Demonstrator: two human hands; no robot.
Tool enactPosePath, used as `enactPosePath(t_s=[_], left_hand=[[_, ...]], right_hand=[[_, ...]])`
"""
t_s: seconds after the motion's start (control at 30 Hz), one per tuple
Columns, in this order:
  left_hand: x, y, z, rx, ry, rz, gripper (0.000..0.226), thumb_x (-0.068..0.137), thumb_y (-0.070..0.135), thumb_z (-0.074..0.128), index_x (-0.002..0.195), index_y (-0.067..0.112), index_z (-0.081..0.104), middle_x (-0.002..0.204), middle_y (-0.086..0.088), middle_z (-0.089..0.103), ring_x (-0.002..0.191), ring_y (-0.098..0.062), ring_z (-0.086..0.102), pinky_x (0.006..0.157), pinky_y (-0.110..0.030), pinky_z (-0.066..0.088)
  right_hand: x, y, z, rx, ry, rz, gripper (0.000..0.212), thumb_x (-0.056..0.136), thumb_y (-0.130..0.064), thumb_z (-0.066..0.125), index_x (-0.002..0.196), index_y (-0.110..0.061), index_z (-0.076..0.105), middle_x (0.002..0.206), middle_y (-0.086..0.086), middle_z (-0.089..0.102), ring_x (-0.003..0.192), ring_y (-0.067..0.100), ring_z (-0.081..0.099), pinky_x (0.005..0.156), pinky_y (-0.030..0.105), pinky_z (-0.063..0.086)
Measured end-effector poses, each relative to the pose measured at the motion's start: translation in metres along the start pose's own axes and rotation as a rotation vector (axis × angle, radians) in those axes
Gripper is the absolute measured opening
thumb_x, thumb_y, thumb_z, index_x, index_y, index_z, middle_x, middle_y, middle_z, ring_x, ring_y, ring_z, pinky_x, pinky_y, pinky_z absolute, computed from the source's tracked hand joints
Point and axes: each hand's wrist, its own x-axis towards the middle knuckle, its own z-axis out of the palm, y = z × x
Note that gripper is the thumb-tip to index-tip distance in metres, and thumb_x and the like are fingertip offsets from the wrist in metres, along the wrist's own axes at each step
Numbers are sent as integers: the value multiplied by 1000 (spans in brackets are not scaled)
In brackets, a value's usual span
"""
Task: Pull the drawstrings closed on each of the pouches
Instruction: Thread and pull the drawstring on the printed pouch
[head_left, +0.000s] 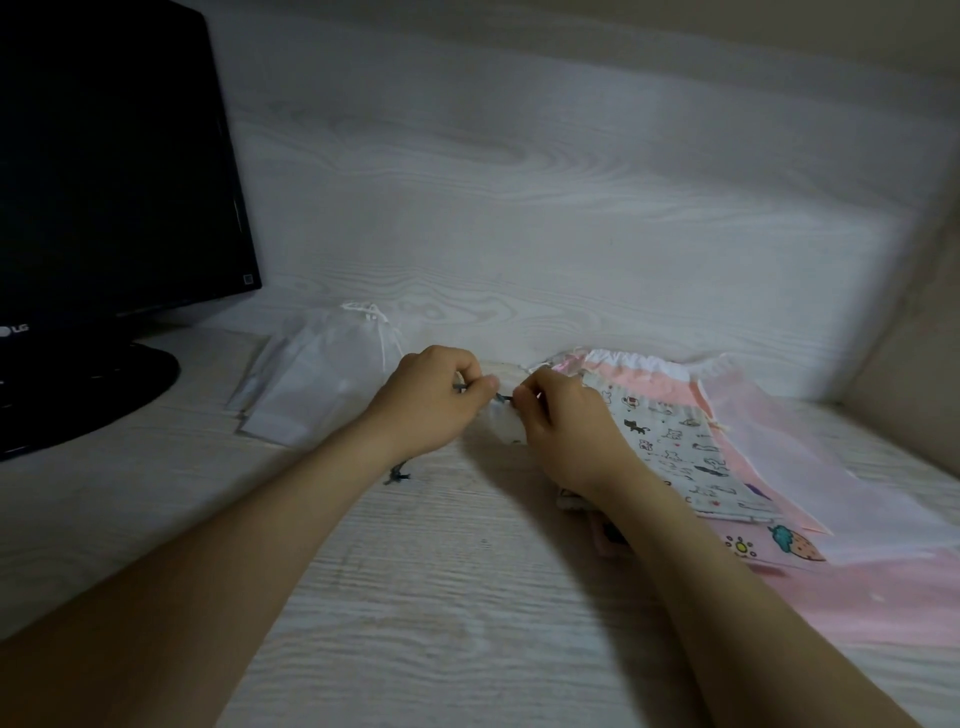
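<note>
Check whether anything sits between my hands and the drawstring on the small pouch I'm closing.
Nothing visible does. The left hand pinches the dark drawstring, and the right hand holds the small pouch at its mouth, right where the cord comes out.

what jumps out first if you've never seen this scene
At centre, the left hand and right hand pinch a dark drawstring between them. A cat-print pouch lies on pink pouches at right; a black LG monitor looms far left.
</note>
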Motion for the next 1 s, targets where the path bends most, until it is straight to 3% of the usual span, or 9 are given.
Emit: enactPosePath(t_s=[0.13, 0.23, 0.3, 0.4, 0.63, 0.73, 0.83, 0.9, 1.0], left_hand=[[-3, 3, 2, -13, 6, 34, 30, 103, 32, 66, 77, 16, 67, 84, 5, 72, 90, -11, 70, 100, -41, 56], [-4, 3, 3, -12, 17, 50, 28, 103, 30, 66, 78, 16, 67, 85, 4, 73, 93, -11, 71, 99, -41, 57], [-3, 2, 3, -24, 8, 57, 27, 102, 34, 66, 79, 19, 68, 87, 6, 74, 96, -9, 71, 98, -42, 58], [-2, 4, 2, -11, 17, 66, 28, 101, 36, 66, 77, 23, 68, 84, 9, 73, 92, -7, 71, 96, -42, 59], [0, 1, 5, 36, 85, -4, 23, 100, 39, 67, 80, 26, 69, 88, 11, 74, 94, -8, 70, 93, -38, 59], [-2, 6, 5, -22, 56, -14, 28, 103, 36, 65, 83, 17, 70, 79, 6, 71, 79, -9, 67, 78, -28, 52], [1, 7, 3, -139, 31, -99, 38, 107, 38, 56, 81, 10, 61, 63, 2, 57, 59, -16, 55, 68, -36, 52], [4, 7, 3, -276, 42, -161, 40, 108, 37, 53, 76, 13, 54, 63, 0, 54, 57, -18, 55, 67, -43, 57], [5, 13, 5, -436, 98, -219, 37, 107, 31, 55, 78, 9, 60, 68, -3, 62, 64, -21, 63, 64, -38, 58]], right_hand=[[0, 0, -3, -7, -40, 18, 13, 102, -14, 56, 97, -11, 68, 82, -2, 67, 74, 19, 62, 67, 39, 50], [-1, -1, -6, 30, 7, 47, 18, 101, -31, 65, 88, -19, 69, 64, -15, 56, 58, 2, 55, 56, 18, 37], [-1, -2, -7, 63, 55, 67, 27, 97, -42, 70, 81, -19, 70, 57, -15, 51, 55, -5, 53, 52, 13, 35], [0, -5, -9, 109, 105, 135, 29, 96, -40, 71, 78, -17, 69, 58, -14, 52, 55, -4, 53, 52, 11, 36], [1, -11, -5, 119, 124, 192, 22, 94, -28, 67, 79, -12, 66, 70, -3, 65, 66, 12, 58, 57, 23, 39], [-1, -10, -7, 116, 134, 161, 22, 92, -24, 66, 75, -13, 62, 67, 0, 64, 61, 13, 55, 57, 27, 42], [-2, -7, -8, 127, 140, 155, 20, 91, -22, 65, 74, -11, 60, 67, 4, 65, 61, 16, 56, 58, 30, 44], [-2, -6, -7, 133, 138, 147, 19, 91, -22, 65, 76, -12, 61, 68, 6, 66, 63, 20, 61, 60, 33, 47], [-1, -7, -3, 125, 132, 117, 18, 91, -22, 65, 76, -13, 60, 67, 6, 67, 64, 22, 64, 61, 34, 50]])
